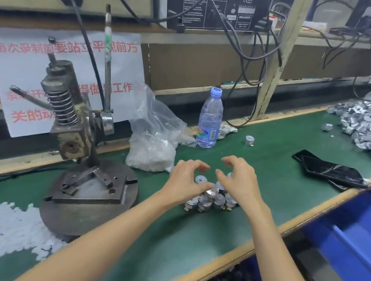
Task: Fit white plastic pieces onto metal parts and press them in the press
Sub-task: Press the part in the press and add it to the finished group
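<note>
- Hands: left hand (187, 179) and right hand (237, 181) arch over a small pile of metal parts (212, 200), mid-desk, towards the near edge.
- Grip: both are loose claws w/ thumb and forefinger apart. Neither plainly has hold of a part. L thumb tip sits at the topmost part, but contact can't be told for sure.
- Step, prob.: pick one part off the pile.
- To do it well: take the top part only, thumb + forefinger on its round sides, so the rest doesn't roll toward the near edge.
- White plastic pieces (7, 231) lie loose at the near left corner, w/ more in the clear bag (150, 155) just right of the press (77, 128).
- L hand is nearer both lots, so it makes sense for R to hold the metal part while L fetches a piece.
- Seat the piece square by hand before it goes on the press base plate (90, 196); a tilted fit likely jams or cracks under the ram.
</note>
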